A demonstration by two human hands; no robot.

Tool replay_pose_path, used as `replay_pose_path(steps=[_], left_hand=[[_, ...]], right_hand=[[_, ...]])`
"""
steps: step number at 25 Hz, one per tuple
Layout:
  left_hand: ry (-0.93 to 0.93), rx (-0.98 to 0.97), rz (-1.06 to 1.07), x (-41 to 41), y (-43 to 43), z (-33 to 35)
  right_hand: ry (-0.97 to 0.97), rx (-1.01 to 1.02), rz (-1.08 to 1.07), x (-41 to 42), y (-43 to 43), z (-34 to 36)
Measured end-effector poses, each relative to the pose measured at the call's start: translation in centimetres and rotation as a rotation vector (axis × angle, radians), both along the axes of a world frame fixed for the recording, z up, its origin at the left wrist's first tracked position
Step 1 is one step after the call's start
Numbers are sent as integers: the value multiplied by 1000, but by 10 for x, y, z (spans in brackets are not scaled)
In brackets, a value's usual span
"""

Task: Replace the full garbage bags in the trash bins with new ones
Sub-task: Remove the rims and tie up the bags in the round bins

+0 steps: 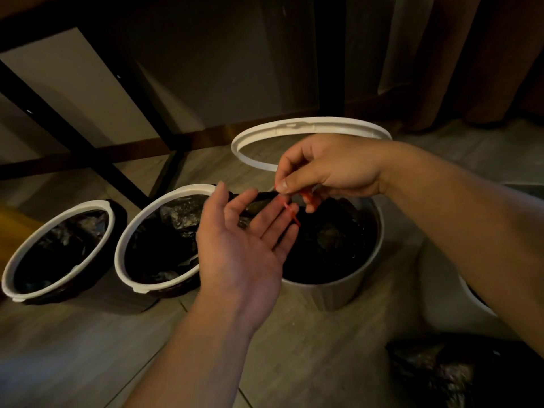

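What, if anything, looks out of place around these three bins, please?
The white ring of the right bin is off and sits behind it, whereas the left bin and middle bin wear theirs. A black bag lies on the floor at lower right.

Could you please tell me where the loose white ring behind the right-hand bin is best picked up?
Probably grip the ring at its exposed left arc, coming from the left: it is a thin open hoop, so that arc is easy to hook and lift.
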State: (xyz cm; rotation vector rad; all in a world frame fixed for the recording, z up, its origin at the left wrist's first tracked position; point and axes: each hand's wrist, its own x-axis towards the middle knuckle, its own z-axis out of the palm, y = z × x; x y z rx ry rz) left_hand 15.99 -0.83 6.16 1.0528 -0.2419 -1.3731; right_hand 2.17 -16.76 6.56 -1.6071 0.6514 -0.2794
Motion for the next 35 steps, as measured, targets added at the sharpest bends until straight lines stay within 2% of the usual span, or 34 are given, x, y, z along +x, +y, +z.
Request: replay_pose_path(steps=[5, 9, 11, 14, 16, 20, 25, 31, 35], left_hand=[[100, -16, 36, 3, -15, 10], [122, -57, 42, 12, -12, 9], [77, -67, 16, 14, -10, 10], [-40, -86, -19, 11, -9, 15], [-115, -93, -19, 6, -10, 19], [-265, -121, -18, 0, -13, 23], [-338, -187, -5, 0, -12, 32], [-428, -248, -2, 5, -12, 53], [-460, -251, 8, 7, -15, 63]], right_hand=[[-44, 20, 13, -3, -2, 0], [-97, -80, -127, -6, -9, -6], [-30, -185, -58, -8, -10, -11], [96, -188, 186, -11, -7, -15], [131, -253, 251, -6, -1, -15], [43, -335, 205, 14, 6, -28], [219, -475, 176, 23, 3, -44], [312, -571, 111, 28, 3, -65], [201, -581, 24, 32, 1, -86]])
